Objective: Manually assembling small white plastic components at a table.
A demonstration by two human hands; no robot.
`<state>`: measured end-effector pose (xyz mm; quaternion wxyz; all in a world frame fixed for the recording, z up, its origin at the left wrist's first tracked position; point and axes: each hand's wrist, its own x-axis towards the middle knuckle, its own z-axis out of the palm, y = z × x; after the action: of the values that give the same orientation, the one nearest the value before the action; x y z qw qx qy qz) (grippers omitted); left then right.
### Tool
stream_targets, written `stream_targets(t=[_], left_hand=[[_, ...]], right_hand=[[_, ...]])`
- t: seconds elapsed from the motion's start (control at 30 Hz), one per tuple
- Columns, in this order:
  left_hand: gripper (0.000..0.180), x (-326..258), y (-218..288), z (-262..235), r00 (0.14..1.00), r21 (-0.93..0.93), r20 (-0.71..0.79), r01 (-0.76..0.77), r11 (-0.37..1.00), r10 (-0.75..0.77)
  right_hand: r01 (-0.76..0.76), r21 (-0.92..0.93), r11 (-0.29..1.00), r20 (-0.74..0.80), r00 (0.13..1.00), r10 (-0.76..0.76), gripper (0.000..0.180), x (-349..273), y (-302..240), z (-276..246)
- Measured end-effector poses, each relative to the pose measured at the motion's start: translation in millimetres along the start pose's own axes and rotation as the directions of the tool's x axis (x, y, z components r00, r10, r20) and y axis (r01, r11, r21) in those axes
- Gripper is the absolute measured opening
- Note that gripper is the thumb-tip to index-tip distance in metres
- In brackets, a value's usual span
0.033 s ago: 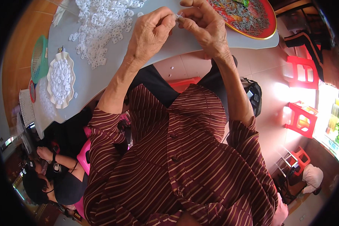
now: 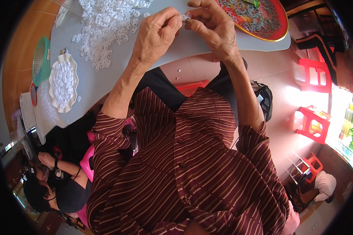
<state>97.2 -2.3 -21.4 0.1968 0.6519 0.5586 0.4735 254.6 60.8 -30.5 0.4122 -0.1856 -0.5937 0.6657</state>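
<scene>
Over the grey table, my left hand (image 2: 156, 36) is closed, thumb and forefinger pinching a small white plastic piece (image 2: 186, 18). My right hand (image 2: 217, 30) meets it from the other side, its thumb and forefinger pressed at the same piece; fingertips hide much of it. Beyond my left hand spreads a heap of small white plastic pieces (image 2: 102, 29), many with holes. Close by my right hand, a red tray (image 2: 279, 32) with a gold rim holds many thin, grey metal-looking bits (image 2: 249, 19) and a green packet (image 2: 255, 3).
A scalloped white dish (image 2: 52, 93) of white pieces stands at the table's left, beside a green mesh basket (image 2: 41, 58). Another person (image 2: 72, 192) sits at lower left. Red stools (image 2: 314, 124) stand on the floor to the right, near a black bag (image 2: 264, 100).
The small white piece has turned slightly and shows more between my fingertips. Both hands stay almost in place.
</scene>
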Motion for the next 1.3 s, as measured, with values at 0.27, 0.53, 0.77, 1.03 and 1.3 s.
stream_targets(t=[0.27,0.53,0.77,1.03,1.3], left_hand=[[0.016,-8.5,2.8,5.1,0.997,0.034,-0.021,0.080,0.996,-0.079],[0.008,-9.6,3.7,10.2,0.987,-0.084,-0.158,0.004,0.996,-0.017],[0.008,-9.4,2.7,13.3,0.984,0.019,-0.158,-0.077,0.997,0.079],[0.011,-7.6,7.8,11.6,0.989,-0.002,-0.126,-0.081,0.997,0.080],[0.015,-5.1,10.0,10.8,0.992,-0.085,-0.125,-0.011,0.996,0.001]], right_hand=[[-0.043,-0.016,0.999,-0.005,0.999,0.042,0.030,1.5,0.3,-1.8],[0.061,-0.161,0.985,-0.137,0.987,-0.084,0.019,-0.3,8.9,0.2],[0.088,-0.305,0.948,-0.017,0.995,-0.098,0.018,-0.8,7.3,-6.3],[0.109,-0.300,0.948,-0.025,0.992,-0.122,0.018,-1.0,11.3,-7.7],[0.074,-0.225,0.972,-0.071,0.993,-0.092,0.022,-0.6,5.9,-5.3]])
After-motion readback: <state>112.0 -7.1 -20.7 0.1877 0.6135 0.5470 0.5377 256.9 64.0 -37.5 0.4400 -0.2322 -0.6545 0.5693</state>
